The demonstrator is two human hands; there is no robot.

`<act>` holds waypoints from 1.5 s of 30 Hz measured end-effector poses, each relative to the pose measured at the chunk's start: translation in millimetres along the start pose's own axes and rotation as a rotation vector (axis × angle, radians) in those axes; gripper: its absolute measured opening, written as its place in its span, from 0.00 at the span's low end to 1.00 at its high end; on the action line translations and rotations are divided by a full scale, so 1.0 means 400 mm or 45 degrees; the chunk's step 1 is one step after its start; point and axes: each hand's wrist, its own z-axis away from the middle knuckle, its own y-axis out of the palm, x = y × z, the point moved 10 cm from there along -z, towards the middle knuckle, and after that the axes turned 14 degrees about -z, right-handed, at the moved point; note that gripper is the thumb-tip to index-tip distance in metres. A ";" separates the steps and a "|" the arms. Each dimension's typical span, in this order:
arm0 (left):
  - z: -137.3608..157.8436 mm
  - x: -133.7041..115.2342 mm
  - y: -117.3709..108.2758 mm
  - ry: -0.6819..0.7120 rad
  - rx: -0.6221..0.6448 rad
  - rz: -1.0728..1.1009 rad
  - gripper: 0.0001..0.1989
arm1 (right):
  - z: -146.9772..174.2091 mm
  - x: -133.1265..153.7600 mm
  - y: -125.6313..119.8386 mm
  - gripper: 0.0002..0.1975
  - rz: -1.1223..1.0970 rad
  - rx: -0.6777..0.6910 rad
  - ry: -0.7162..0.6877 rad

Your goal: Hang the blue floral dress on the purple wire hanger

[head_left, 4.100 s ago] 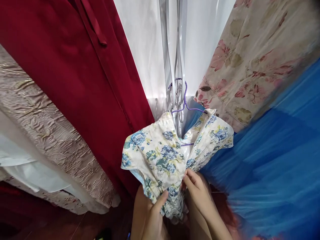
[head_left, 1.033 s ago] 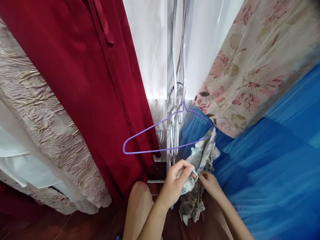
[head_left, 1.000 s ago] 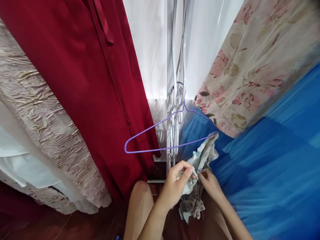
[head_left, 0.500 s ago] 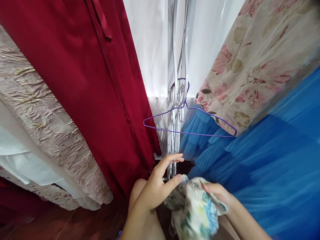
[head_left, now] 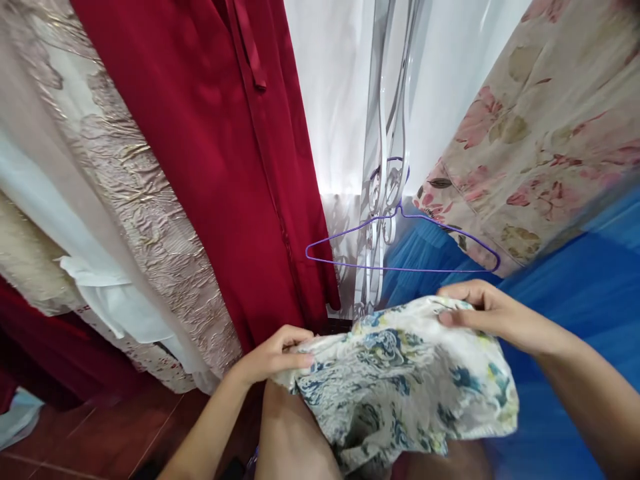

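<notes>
A white garment [head_left: 400, 373] with a blue, green and yellow floral print is stretched between my two hands, above my bare legs. My left hand [head_left: 277, 357] pinches its left end between thumb and fingers. At the upper right edge, my right hand [head_left: 483, 310] grips the cloth the same way. Part of the fabric is gathered or crinkled, and its lower edge hangs in loose folds. I cannot tell which kind of garment it is. Just beyond it, a purple hanger [head_left: 400, 269] hangs bare from a white metal stand [head_left: 383, 133].
Long dresses hang on both sides: a dark red one [head_left: 200, 153], a textured pink-gold one [head_left: 150, 200], a pink floral one [head_left: 530, 153] and blue tulle [head_left: 575, 320]. White fabric [head_left: 330, 87] hangs behind the stand. Reddish-brown floor tiles [head_left: 115, 427] show at lower left.
The floral garment was bunched in my right hand, with my left hand open beside it. Now it is spread out and both hands grip it. The view has shifted to the left.
</notes>
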 end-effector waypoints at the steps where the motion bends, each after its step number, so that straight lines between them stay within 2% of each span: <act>1: 0.007 -0.025 -0.031 0.009 -0.029 -0.020 0.17 | -0.010 0.013 -0.028 0.15 0.070 -0.088 -0.052; 2: 0.012 -0.052 -0.062 0.025 -0.076 -0.084 0.14 | -0.020 0.026 -0.056 0.15 0.125 -0.166 -0.112; 4: 0.016 -0.115 -0.128 0.086 -0.233 -0.393 0.07 | -0.043 0.031 -0.100 0.15 0.170 -0.250 -0.172; 7: 0.002 -0.196 -0.221 0.193 -0.521 -1.118 0.11 | -0.085 -0.008 -0.129 0.30 0.223 -0.232 -0.117; 9: -0.034 -0.203 -0.267 0.191 -0.600 -1.451 0.11 | -0.110 -0.035 -0.126 0.37 0.324 -0.217 -0.097; 11: -0.083 -0.183 -0.320 0.112 -0.650 -1.559 0.10 | -0.133 -0.049 -0.107 0.35 0.408 -0.208 -0.122; 13: -0.125 -0.174 -0.369 0.043 -0.741 -1.552 0.11 | -0.149 -0.049 -0.083 0.28 0.496 -0.217 -0.185; 15: -0.157 -0.191 -0.397 0.043 -0.845 -1.515 0.14 | -0.156 -0.034 -0.065 0.22 0.591 -0.261 -0.275; 20: -0.184 -0.283 -0.380 0.227 -0.981 -1.316 0.15 | -0.133 -0.009 -0.058 0.17 0.730 -0.379 -0.386; 24: -0.138 -0.295 -0.370 0.331 -1.082 -1.102 0.12 | -0.111 -0.015 -0.065 0.16 0.646 -0.404 -0.383; 27: -0.091 -0.258 -0.368 0.255 -1.103 -1.167 0.09 | -0.112 -0.024 -0.060 0.19 0.531 -0.403 -0.402; 31: -0.021 -0.228 -0.370 0.157 -1.154 -1.236 0.06 | -0.133 -0.029 -0.044 0.22 0.546 -0.444 -0.436; 38: 0.085 -0.252 -0.369 0.289 -1.479 -1.190 0.06 | -0.152 -0.031 -0.030 0.23 0.628 -0.547 -0.456; 42: 0.087 -0.234 -0.386 0.183 -1.604 -1.042 0.05 | -0.150 -0.044 -0.015 0.23 0.506 -0.479 -0.433; 45: 0.046 -0.248 -0.401 0.142 -1.585 -0.851 0.04 | -0.145 -0.048 -0.014 0.24 0.478 -0.469 -0.416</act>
